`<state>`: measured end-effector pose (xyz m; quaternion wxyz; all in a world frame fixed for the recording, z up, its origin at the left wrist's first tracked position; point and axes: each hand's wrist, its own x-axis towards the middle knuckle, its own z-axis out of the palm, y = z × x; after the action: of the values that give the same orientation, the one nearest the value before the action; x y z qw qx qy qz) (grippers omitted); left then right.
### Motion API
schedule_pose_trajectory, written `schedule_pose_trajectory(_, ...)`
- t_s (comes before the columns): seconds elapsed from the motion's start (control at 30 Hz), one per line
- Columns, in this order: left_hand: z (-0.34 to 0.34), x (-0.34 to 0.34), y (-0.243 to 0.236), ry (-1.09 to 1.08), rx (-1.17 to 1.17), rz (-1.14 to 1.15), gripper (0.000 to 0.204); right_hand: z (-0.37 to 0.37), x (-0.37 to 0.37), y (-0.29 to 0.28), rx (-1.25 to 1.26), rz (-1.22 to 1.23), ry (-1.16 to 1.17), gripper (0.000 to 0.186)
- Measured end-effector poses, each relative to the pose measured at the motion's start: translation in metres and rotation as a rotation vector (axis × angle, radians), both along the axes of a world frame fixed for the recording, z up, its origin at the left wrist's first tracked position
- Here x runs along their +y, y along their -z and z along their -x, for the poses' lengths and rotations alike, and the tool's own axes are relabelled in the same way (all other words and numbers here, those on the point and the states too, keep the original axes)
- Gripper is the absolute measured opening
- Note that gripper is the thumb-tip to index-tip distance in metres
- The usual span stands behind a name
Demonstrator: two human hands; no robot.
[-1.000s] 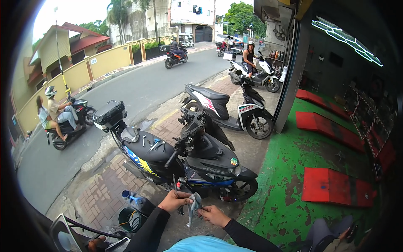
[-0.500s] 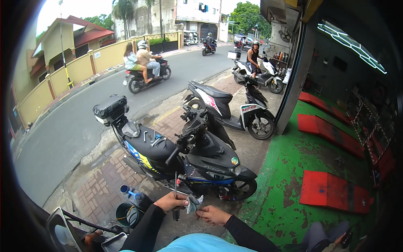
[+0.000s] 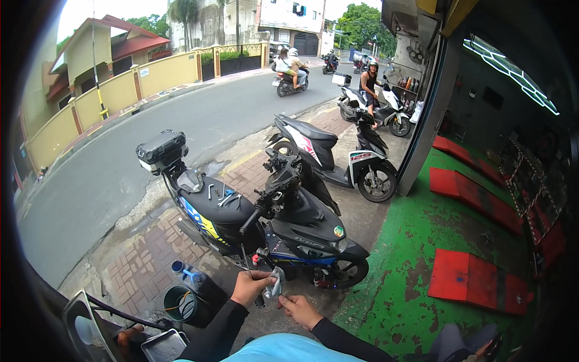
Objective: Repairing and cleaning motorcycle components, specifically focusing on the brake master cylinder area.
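My left hand (image 3: 250, 288) is closed around a tool with a thin metal shaft (image 3: 245, 258) that points up. The tool's dark lower end (image 3: 260, 300) shows under the fist; I cannot make out its exact kind. A crumpled grey rag (image 3: 275, 282) is gripped at the same hand's fingertips. My right hand (image 3: 300, 310) pinches the rag's lower edge, its fingers just below and right of the left ones. Both hands are in front of a black scooter (image 3: 301, 226), near its footboard. Several wrenches (image 3: 225, 196) lie on its seat (image 3: 220, 205).
Left of my arms stand a dark bucket (image 3: 181, 303), a jug with a blue spout (image 3: 196, 277) and a metal tray (image 3: 166, 347). Another scooter (image 3: 338, 151) is parked beyond; a person (image 3: 368, 84) sits on a white one. Red ramps (image 3: 476, 280) lie on the green floor (image 3: 392, 283).
My hands have shifted slightly, and the tool's shaft now tilts to the left. On the road, the motorcycle with two riders has gone farther off to the right.
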<state>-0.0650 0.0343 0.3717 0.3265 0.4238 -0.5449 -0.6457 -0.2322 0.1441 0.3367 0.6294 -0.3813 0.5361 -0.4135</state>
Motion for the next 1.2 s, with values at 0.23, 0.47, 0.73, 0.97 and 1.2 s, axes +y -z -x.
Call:
schedule_pose_trajectory(0.23, -0.020, -0.010, -0.005, 0.204, 0.023, -0.119, 0.025, 0.024, -0.001, -0.025, -0.314, -0.334, -0.203, 0.041)
schedule_pose_trajectory(0.47, -0.026, -0.019, -0.010, 0.410, 0.055, -0.195, 0.025, 0.028, -0.009, -0.033, -0.333, -0.363, -0.313, 0.044)
schedule_pose_trajectory(0.73, 0.003, -0.002, -0.008, -0.048, -0.018, 0.105, 0.028, -0.002, -0.009, -0.016, 0.098, -0.050, -0.004, 0.047)
schedule_pose_trajectory(0.97, -0.007, -0.004, -0.005, -0.010, 0.069, 0.056, 0.027, -0.010, -0.002, -0.024, 0.246, 0.140, -0.004, 0.050)
schedule_pose_trajectory(1.2, -0.031, -0.022, -0.011, 0.378, -0.036, -0.152, 0.023, 0.003, -0.003, -0.030, 0.094, -0.124, -0.218, 0.050)
